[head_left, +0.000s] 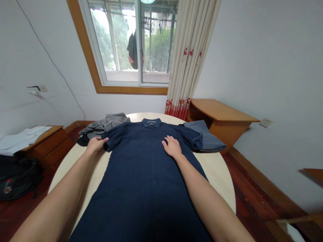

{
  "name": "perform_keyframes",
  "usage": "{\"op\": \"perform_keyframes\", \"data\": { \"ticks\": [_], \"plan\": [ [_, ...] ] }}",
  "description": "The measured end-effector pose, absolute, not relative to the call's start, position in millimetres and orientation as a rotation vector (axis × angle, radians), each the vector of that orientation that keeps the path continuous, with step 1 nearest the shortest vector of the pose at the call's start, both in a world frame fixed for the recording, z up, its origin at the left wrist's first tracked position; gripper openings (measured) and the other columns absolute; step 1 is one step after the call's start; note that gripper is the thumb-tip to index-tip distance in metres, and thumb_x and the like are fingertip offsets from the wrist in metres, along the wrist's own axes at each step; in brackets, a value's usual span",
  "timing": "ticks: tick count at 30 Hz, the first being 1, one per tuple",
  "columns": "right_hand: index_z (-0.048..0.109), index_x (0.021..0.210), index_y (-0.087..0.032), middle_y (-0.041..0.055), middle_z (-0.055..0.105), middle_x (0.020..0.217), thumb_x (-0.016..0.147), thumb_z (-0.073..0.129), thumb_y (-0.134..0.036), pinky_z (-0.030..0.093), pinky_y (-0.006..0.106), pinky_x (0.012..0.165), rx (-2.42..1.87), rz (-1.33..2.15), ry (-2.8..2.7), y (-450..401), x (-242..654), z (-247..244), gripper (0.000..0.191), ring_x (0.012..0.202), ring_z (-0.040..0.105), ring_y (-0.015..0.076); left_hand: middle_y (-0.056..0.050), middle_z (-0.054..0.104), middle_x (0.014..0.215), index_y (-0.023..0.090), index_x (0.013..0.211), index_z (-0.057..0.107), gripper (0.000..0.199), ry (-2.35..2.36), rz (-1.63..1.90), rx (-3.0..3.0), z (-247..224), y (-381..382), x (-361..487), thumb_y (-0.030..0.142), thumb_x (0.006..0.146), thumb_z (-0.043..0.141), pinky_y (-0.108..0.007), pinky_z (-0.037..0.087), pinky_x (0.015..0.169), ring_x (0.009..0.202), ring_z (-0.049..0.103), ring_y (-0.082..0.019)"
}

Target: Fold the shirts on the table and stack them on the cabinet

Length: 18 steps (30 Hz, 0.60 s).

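Note:
A navy short-sleeved shirt [148,168] lies spread out front side up on a round pale table [222,183], its collar toward the window. My left hand [96,144] pinches the cuff of the sleeve on the left between thumb and fingers. Resting flat on the chest, to the right of the button line, is my right hand [172,146], fingers stretched out and holding nothing. The sleeve on the right overlaps a folded blue-grey garment [210,137]. The shirt's lower end runs out of view at the bottom.
Crumpled grey clothes [107,124] sit at the table's back left. A wooden desk [224,111] stands at the back right, beside a curtain [193,50]. On the left are a wooden cabinet [54,148] with papers or cloth on top and a black backpack [19,178].

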State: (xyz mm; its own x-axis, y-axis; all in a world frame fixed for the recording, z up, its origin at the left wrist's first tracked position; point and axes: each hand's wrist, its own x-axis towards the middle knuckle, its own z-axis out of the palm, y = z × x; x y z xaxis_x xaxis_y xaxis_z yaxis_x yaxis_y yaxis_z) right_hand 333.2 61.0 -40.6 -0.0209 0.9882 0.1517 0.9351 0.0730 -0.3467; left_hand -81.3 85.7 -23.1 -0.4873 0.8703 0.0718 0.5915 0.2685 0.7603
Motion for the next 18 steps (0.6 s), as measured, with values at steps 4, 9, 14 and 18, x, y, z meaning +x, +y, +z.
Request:
{"op": "perform_keyframes", "data": {
  "ticks": [4, 9, 14, 18],
  "plan": [
    [0.054, 0.143, -0.015, 0.0109, 0.043, 0.157, 0.102, 0.04, -0.041, 0.02, 0.045, 0.122, -1.902, 0.219, -2.006, 61, 334, -41, 0.051, 0.149, 0.032, 0.026, 0.002, 0.046, 0.049, 0.023, 0.055, 0.041, 0.035, 2.232, 1.001, 1.412, -13, 87, -79, 0.043, 0.075, 0.06, -0.026, 0.033, 0.049, 0.052, 0.05, -0.017],
    [0.056, 0.141, -0.015, 0.0108, 0.044, 0.156, 0.102, 0.04, -0.042, 0.022, 0.046, 0.122, -1.881, 0.237, -1.998, 61, 334, -40, 0.05, 0.148, 0.033, 0.0266, -0.005, 0.058, 0.061, 0.022, 0.062, 0.049, 0.031, 2.415, 0.857, 1.656, 16, 98, -75, 0.043, 0.084, 0.05, -0.029, 0.039, 0.057, 0.065, 0.059, -0.023],
    [0.057, 0.141, -0.016, 0.0107, 0.044, 0.156, 0.102, 0.039, -0.042, 0.021, 0.045, 0.122, -1.866, 0.245, -1.999, 61, 336, -39, 0.049, 0.148, 0.033, 0.0255, -0.011, 0.068, 0.081, 0.02, 0.076, 0.057, 0.023, 2.44, 0.856, 1.784, 49, 119, -56, 0.038, 0.088, 0.051, -0.033, 0.048, 0.073, 0.085, 0.067, -0.028],
    [0.058, 0.139, -0.016, 0.0103, 0.046, 0.155, 0.102, 0.041, -0.041, 0.023, 0.045, 0.121, -1.838, 0.234, -2.022, 61, 339, -41, 0.048, 0.147, 0.035, 0.0261, -0.01, 0.069, 0.08, 0.017, 0.085, 0.064, 0.019, 2.328, 0.94, 1.79, 72, 130, -29, 0.035, 0.085, 0.056, -0.033, 0.051, 0.07, 0.077, 0.069, -0.027]
  ]
}}
